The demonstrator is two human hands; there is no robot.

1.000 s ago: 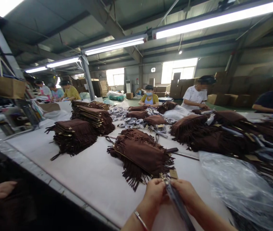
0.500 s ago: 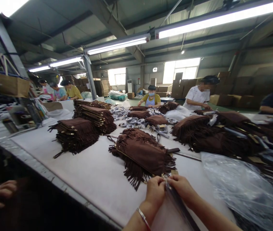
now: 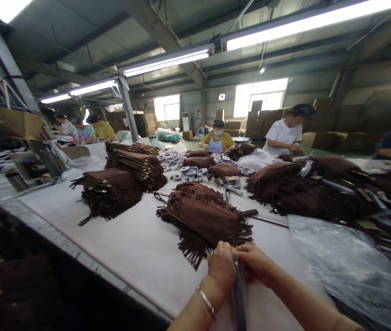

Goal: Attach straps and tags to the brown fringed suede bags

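Over the table [image 3: 122,248], just by the bag's [image 3: 202,216] near edge, left hand [image 3: 222,266] and right hand [image 3: 255,263] pinch the strap's [image 3: 239,299] top end! Steadiest, I'd judge: grip close, strap untwisted, clear of that fringe [image 3: 194,253].

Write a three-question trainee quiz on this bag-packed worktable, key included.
1. Choose: the left hand and right hand meet at the upper end of (a) a wooden ruler; (b) a long flat dark strap; (c) a red cord.
2. True or false: the crumpled clear plastic sheet lies to the right of both hands.
3. Which wrist wears the shiny silver bracelet?

Key: 1 b; 2 true; 3 the left.
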